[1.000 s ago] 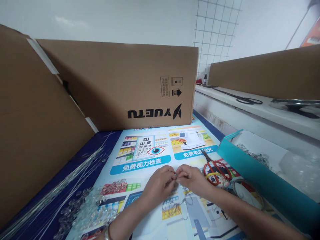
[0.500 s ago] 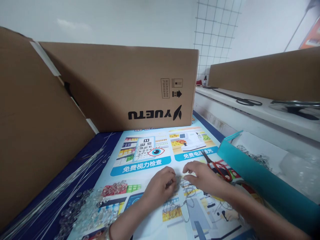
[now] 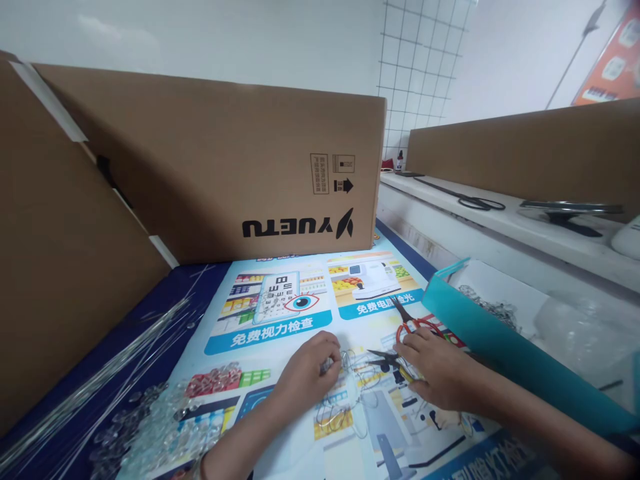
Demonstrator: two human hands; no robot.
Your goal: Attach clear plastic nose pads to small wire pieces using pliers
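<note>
My left hand (image 3: 310, 368) is curled at the middle of the printed sheet, its fingers pinched on the end of a thin wire piece (image 3: 345, 361). Loose loops of wire (image 3: 334, 415) lie beside and below it. To the right, my right hand (image 3: 436, 365) is wrapped round the yellow handles of a pair of pliers (image 3: 389, 361), whose dark jaws point left toward the wire and stand apart. Just beyond that hand lie red-handled scissors (image 3: 406, 319). Clear beads (image 3: 173, 427) are heaped left of my left forearm.
A teal box (image 3: 480, 333) with small metal pieces and clear plastic stands at the right. Long thin wires (image 3: 115, 363) lie on the blue cloth at the left. A large cardboard box (image 3: 210, 173) walls off the back; black scissors (image 3: 480, 202) lie on a ledge.
My right hand has moved right, away from the wire by my left hand, and has taken hold of the pliers. My left hand stays closed. The view has turned slightly right.
</note>
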